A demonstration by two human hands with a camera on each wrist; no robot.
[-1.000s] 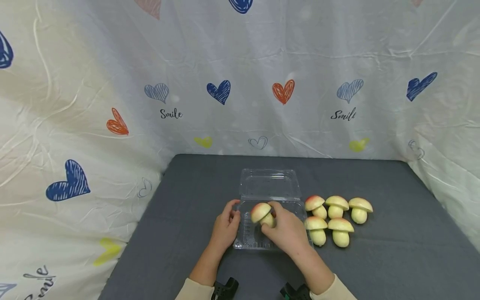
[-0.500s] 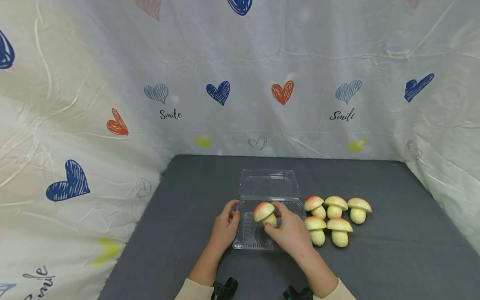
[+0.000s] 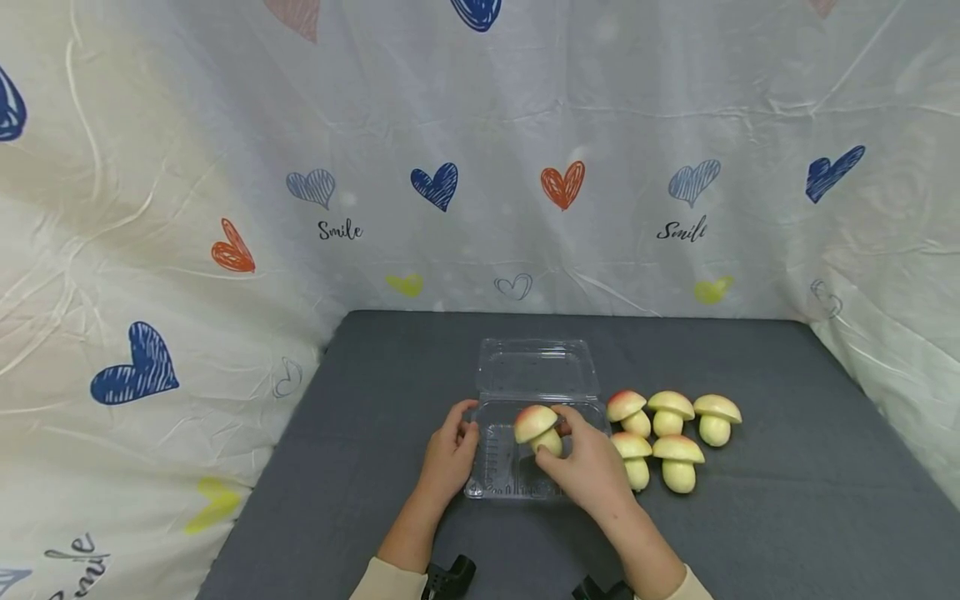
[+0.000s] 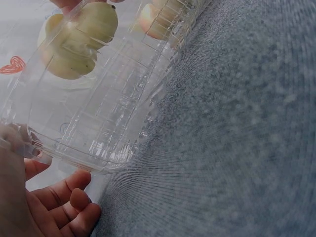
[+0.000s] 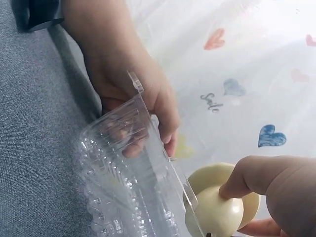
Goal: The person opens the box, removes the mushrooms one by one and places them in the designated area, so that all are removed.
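Note:
A clear plastic clamshell box lies on the grey tabletop with its lid tipped back. My left hand holds the box's left side, its curled fingers at the rim and outer wall. Above the tray, my right hand pinches a mushroom with a pale yellow, red-tinged cap, thumb on the stem side. The right wrist view shows this mushroom from its stem end, close to the box rim. Some of the right hand's fingers are hidden behind it.
Several similar mushrooms stand in two rows right of the box, the nearest close to its right wall. The hinged lid lies toward the back. Behind the grey table hangs a white curtain printed with hearts.
My right hand has shifted a little to the right over the tray, carrying the mushroom. The left hand and the box have stayed in place.

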